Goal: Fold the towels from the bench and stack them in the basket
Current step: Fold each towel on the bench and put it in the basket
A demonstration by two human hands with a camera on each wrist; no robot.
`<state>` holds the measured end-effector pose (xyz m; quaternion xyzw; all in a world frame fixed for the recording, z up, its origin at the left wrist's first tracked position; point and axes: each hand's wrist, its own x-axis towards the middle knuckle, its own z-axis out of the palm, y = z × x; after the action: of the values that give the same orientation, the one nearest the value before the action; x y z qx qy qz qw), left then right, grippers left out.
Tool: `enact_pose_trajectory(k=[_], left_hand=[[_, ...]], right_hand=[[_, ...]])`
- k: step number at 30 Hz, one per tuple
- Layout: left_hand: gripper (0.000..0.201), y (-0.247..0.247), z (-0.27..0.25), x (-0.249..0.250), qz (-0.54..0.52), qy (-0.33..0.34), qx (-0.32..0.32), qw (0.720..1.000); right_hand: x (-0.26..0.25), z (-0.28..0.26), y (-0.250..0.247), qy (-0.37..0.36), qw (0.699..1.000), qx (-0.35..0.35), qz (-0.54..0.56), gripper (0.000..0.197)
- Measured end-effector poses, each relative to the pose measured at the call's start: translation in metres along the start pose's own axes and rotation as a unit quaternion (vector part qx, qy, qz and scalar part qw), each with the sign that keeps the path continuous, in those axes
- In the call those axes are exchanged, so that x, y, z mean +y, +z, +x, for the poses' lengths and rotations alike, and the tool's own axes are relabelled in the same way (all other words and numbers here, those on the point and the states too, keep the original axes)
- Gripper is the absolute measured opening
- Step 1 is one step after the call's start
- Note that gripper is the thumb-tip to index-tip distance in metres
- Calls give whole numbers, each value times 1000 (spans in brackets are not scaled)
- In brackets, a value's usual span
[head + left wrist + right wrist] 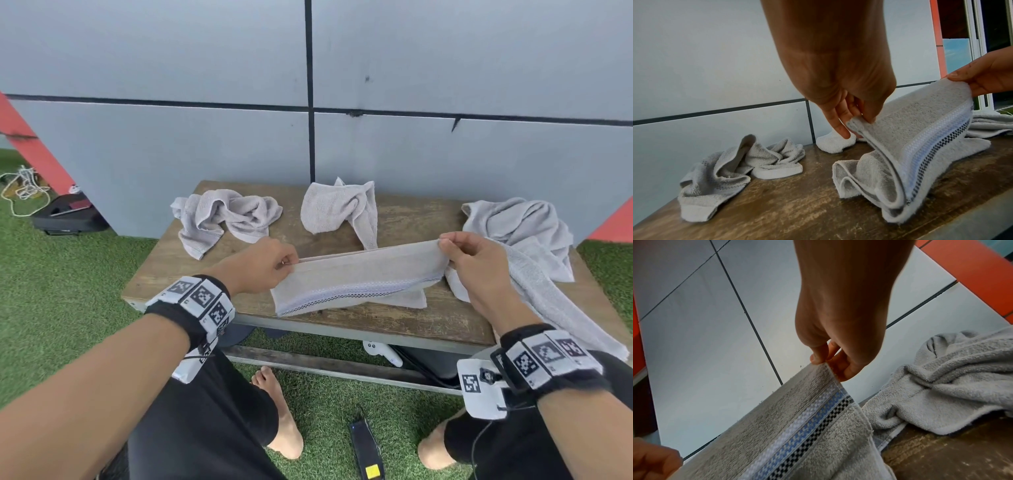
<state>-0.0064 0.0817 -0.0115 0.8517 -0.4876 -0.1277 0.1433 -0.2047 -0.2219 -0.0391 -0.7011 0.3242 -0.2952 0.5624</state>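
Note:
A grey towel [359, 274] with a white, blue and checkered band is held stretched above the wooden bench [394, 322]. My left hand [270, 263] pinches its left top corner, and my right hand [469, 253] pinches the right top corner. Its lower part sags onto the bench. In the left wrist view the towel [920, 138] hangs doubled from my left hand [861, 113]. In the right wrist view my right hand [828, 360] pinches the towel [807, 426] at its upper edge. No basket is in view.
Three more crumpled grey towels lie on the bench: back left [222, 216], back middle [339, 209], and right [524, 236], the last trailing over the front edge. A grey panelled wall [205, 120] stands behind. Green turf, my bare feet and a black device [366, 448] are below.

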Motion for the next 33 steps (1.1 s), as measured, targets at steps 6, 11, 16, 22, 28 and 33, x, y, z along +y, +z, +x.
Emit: enact_pose_trajectory(k=[6, 11, 16, 22, 28, 33], left_hand=[[13, -40, 8, -6, -21, 16, 68, 997], [16, -109, 31, 2, -7, 11, 177, 984], [16, -164, 39, 9, 39, 20, 229, 972], [18, -180, 20, 15, 69, 31, 251, 965], [12, -135, -21, 14, 36, -17, 163, 986], [9, -82, -49, 0, 42, -56, -67, 995]], right_hand=[[-33, 26, -8, -48, 998, 17, -25, 15], [-91, 64, -2, -93, 995, 22, -22, 9], [-149, 83, 4, -133, 991, 11, 4, 15], [-159, 69, -13, -159, 987, -2, -6, 14], [-116, 20, -33, -65, 982, -161, -74, 9], [-75, -10, -40, 44, 921, -348, -170, 8]])
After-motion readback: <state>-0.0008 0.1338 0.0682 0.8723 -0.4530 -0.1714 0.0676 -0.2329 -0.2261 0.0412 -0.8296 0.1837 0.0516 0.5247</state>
